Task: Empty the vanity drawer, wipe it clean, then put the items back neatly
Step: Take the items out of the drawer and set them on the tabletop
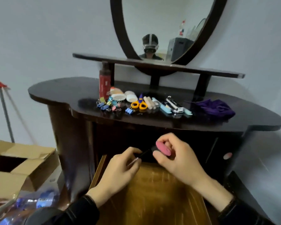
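The wooden vanity drawer [152, 192] is pulled out below me, its brown bottom bare where it shows. Above it, my right hand [177, 156] grips a pink and black oblong item [162, 148]. My left hand [120, 169] pinches a thin dark stick-like piece [136, 159] that runs toward the pink item. On the dark vanity top [55, 90] lie the removed items: coloured binder clips [109, 104], orange-handled scissors [139, 103], white jars [125, 96], a red bottle [104, 86], metal clippers [173, 103], light-blue tubes [165, 109] and a purple cloth [216, 108].
An oval mirror [167, 30] on a raised shelf [217, 73] stands behind the items. An open cardboard box [23, 163] sits on the floor to the left, with plastic bottles [39, 200] below it and a mop handle [6, 111] behind. A cabinet door [227, 155] is to the right.
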Motion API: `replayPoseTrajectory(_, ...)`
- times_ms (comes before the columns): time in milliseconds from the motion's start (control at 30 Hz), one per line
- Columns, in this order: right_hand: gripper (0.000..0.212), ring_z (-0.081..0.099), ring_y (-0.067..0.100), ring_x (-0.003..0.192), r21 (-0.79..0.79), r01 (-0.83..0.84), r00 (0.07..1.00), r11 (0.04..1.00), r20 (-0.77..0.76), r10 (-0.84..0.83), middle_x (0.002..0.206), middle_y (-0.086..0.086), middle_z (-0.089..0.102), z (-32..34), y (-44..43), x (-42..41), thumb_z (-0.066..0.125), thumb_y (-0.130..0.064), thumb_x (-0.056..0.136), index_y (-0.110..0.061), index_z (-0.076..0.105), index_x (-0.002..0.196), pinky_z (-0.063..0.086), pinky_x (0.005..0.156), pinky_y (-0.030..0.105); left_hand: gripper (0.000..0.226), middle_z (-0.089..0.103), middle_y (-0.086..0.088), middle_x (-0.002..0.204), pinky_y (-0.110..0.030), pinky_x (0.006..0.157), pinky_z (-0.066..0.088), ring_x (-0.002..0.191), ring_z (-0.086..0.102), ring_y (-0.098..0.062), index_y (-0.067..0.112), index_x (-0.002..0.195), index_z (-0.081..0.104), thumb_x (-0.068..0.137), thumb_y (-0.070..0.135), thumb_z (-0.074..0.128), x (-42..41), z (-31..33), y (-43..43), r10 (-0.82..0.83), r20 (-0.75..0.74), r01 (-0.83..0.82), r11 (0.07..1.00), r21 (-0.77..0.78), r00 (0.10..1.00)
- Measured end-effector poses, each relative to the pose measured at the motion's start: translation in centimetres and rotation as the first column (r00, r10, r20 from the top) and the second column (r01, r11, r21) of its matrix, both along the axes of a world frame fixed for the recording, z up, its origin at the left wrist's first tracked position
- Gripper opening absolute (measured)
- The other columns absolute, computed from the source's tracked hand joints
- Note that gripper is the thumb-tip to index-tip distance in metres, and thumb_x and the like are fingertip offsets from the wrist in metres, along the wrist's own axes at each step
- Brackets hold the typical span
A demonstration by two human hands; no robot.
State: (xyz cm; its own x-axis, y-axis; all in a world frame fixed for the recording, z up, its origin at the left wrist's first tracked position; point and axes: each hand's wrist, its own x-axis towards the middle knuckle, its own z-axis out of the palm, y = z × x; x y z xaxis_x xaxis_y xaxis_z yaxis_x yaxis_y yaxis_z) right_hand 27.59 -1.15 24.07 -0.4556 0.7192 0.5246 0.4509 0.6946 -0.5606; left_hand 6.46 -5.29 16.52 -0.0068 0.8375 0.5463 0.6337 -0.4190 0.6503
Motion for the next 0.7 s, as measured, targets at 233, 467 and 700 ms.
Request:
replayPoseTrajectory(233,0.037,0.056,0.003,0.071,0.008,0.206,0.978,0.979,-0.018,-0.206,0.072,-0.02,0.06,7.5,4.6,-1.3,0.059,-0.07,0.075,-0.036,0.053,0.09,0.04,0.062,0.029,0.019,0.061,0.006,0.073,-0.024,0.049,0.038,0.054,0.052,-0.011,0.036,0.113,0.057,0.096,0.031,0.051,-0.4,9.3,-1.0,-0.015,0.065,0.002,0.98,0.198,0.998)
replayPoseTrajectory(467,0.063,0.061,0.008,0.101,0.145,0.38,0.874,0.913,0.267,-0.406,0.107,-0.018,0.062,5.7,8.6,-1.6,0.045,-0.084,0.072,-0.035,0.056,0.11,0.043,0.073,0.029,0.022,0.06,0.009,0.08,-0.016,0.054,0.038,0.059,0.052,-0.014,0.039,0.107,0.057,0.095,0.021,0.058,-0.8,12.6,1.9,0.087,0.033,-0.093,0.961,0.261,0.996)
replayPoseTrajectory(700,0.048,0.05,0.009,0.054,-0.458,-0.113,0.894,0.882,-0.434,-0.11,0.07,0.001,0.064,7.8,10.1,1.6,0.057,-0.063,0.091,-0.018,0.073,0.099,0.039,0.051,0.024,0.031,0.066,0.019,0.093,-0.01,0.067,0.044,0.079,0.06,-0.007,0.034,0.101,0.062,0.091,0.006,0.069,1.5,12.1,4.5,0.079,0.1,-0.101,0.964,0.247,0.992)
